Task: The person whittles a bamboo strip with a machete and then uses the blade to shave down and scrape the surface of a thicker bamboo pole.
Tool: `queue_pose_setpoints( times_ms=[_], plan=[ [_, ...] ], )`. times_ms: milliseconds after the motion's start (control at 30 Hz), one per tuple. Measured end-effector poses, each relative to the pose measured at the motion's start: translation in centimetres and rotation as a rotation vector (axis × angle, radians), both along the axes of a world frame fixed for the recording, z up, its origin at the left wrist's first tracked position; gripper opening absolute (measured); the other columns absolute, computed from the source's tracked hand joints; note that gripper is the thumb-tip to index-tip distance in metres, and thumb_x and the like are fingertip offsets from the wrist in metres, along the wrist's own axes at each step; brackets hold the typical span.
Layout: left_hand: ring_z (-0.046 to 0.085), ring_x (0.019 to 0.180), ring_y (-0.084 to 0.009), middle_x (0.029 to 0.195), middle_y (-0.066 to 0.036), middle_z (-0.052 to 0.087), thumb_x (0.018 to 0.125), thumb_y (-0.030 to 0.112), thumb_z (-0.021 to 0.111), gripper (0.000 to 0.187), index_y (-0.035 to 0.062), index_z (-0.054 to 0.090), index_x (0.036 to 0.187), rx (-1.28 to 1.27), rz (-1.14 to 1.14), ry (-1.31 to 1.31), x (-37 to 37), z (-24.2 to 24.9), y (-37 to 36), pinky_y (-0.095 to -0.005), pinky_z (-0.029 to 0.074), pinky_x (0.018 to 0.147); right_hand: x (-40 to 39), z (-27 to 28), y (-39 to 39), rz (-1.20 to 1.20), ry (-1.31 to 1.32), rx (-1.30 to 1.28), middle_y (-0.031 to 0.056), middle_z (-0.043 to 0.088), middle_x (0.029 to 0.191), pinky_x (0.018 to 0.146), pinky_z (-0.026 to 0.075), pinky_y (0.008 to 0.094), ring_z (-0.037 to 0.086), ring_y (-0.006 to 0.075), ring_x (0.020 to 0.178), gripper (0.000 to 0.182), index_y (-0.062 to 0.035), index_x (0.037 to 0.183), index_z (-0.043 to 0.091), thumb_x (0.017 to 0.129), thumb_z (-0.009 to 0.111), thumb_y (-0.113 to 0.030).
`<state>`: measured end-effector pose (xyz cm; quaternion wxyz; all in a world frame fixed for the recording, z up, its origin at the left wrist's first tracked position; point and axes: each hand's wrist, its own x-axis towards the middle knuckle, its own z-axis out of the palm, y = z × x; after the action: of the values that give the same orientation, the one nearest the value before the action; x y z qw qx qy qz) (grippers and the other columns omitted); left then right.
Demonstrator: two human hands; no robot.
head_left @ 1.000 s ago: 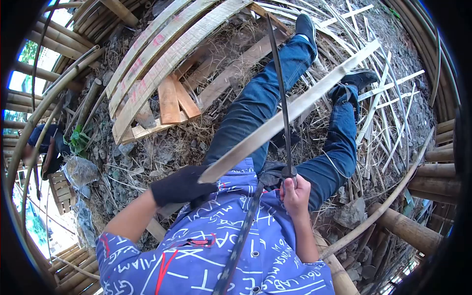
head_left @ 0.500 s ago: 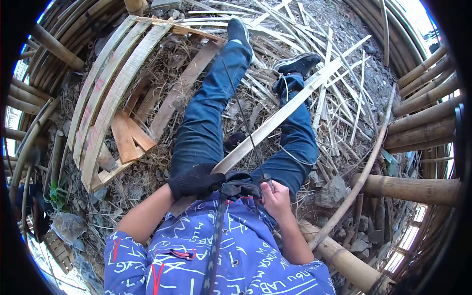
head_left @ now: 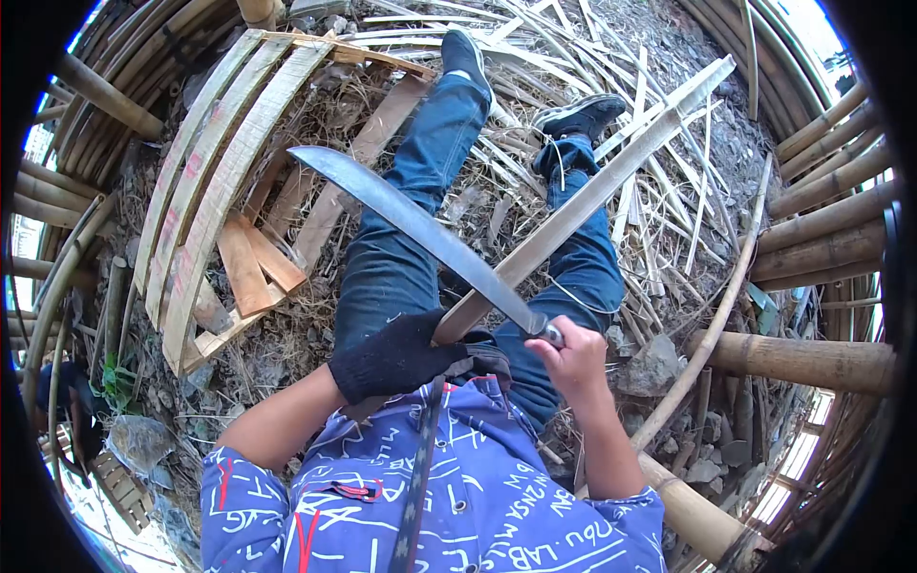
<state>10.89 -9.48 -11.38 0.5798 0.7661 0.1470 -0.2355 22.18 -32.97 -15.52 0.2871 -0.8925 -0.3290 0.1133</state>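
The left hand (head_left: 396, 358), in a black knit glove, is closed on the near end of a long bamboo slat (head_left: 592, 210), just above the lap; exact finger placement is partly hidden. The slat slants up & to the R across the R thigh, its far end over a pile of loose split strips (head_left: 702, 205) on the ground.

The right hand (head_left: 573, 358) (no glove on this one) is closed round the handle of a machete (head_left: 420, 234). Blade points up-L, crossing over the slat nr the handle end, tip above the ground btwn the L leg & a curved-looking slatted crate (head_left: 215, 181) w/ pink marks. Can't tell if blade & slat touch.

Legs in blue jeans (head_left: 382, 277) are stretched out fwd, dark shoes (head_left: 463, 62) at the far end, one up against the strips. Short boards (head_left: 244, 272) lie at the crate's near end. On the R side: a grey rock (head_left: 652, 366) and, just beyond it, a thick bamboo pole (head_left: 802, 363). Blue printed shirt (head_left: 430, 497) fills the bottom, w/ a dark strap (head_left: 415, 477) down it. Far L, another person (head_left: 72, 401) is partly in view, nr a small green plant (head_left: 117, 382).
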Motion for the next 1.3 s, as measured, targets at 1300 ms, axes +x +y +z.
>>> queue_pose_setpoints(
  times_ms=[1300],
  plan=[
    [0.063,0.068,-0.0378,0.075,-0.025,0.061,0.086,0.016,0.063,0.024,-0.0048,0.057,0.097,0.235,0.001,-0.285,-2.5,0.3,-1.0,-0.0432,0.046,0.059,6.2,2.5,-5.3,-0.259,-0.063,0.008,0.0114,0.054,0.051,0.043,0.040,0.0357,0.055,0.0242,0.044,0.055,-0.0019,0.069,0.061,0.084,0.061,-0.055]
  ],
)
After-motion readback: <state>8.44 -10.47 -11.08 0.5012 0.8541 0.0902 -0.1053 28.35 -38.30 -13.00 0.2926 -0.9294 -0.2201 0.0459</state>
